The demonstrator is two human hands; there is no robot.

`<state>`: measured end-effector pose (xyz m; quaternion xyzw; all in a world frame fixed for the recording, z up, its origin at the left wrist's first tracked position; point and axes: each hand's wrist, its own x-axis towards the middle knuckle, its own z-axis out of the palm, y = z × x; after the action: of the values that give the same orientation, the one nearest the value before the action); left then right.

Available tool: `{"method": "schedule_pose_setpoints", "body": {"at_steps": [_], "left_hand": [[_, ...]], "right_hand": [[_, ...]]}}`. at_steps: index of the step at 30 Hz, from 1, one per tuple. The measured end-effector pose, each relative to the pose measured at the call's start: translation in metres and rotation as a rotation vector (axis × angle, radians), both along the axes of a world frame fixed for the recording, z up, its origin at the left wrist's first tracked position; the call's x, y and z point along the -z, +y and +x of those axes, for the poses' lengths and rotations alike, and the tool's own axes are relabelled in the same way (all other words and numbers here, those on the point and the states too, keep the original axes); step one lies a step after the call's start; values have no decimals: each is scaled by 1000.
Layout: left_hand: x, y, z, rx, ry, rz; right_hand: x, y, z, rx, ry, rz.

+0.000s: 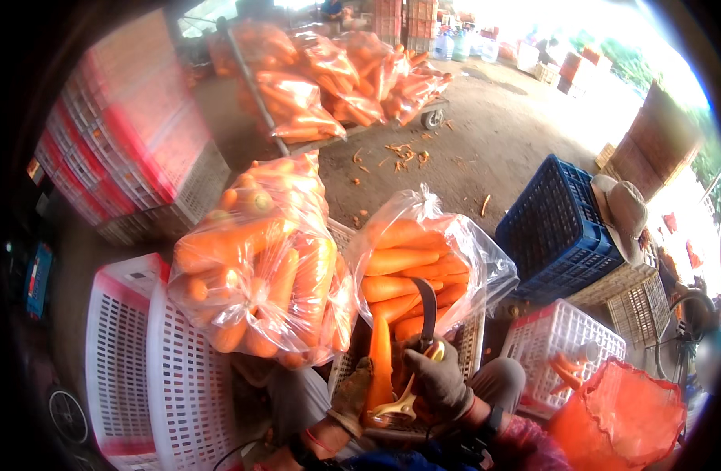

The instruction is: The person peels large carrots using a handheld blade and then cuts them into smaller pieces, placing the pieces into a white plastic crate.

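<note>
My left hand [351, 396], in a worn glove, grips the lower end of a long orange carrot [380, 363] held upright. My right hand [439, 377], in a grey glove, holds a yellow-handled knife [417, 367] with a dark curved blade against the carrot. Just beyond my hands an open clear plastic bag of carrots [423, 263] leans on a white crate [470, 341]. A second, tied bag of carrots [262, 259] rests to its left.
White and pink crates [140, 353] lie at the left, with a stack of pink crates [133, 133] behind. A blue crate [556, 228] with a hat [621, 210] sits right. A white crate [560, 349] holds a few carrots beside an orange mesh sack [623, 420]. A cart [337, 78] carries bagged carrots.
</note>
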<state>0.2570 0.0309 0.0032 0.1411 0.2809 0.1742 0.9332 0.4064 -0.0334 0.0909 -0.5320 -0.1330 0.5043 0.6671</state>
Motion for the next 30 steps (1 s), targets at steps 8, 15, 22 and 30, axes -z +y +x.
{"method": "schedule_pose_setpoints", "body": {"at_steps": [8,15,22,30], "left_hand": [[-4,-9,-14,-19,114,167],[8,10,14,1,22,23],[-2,-8,-11,70,75,185],[-1,10,-1,8,43,100]], "right_hand": [[28,39,94,487,-206,49],[4,-5,-3,47,-180,-31],[45,42,80,347,-395,-45],[18,7,49,134,-236,64]]}}
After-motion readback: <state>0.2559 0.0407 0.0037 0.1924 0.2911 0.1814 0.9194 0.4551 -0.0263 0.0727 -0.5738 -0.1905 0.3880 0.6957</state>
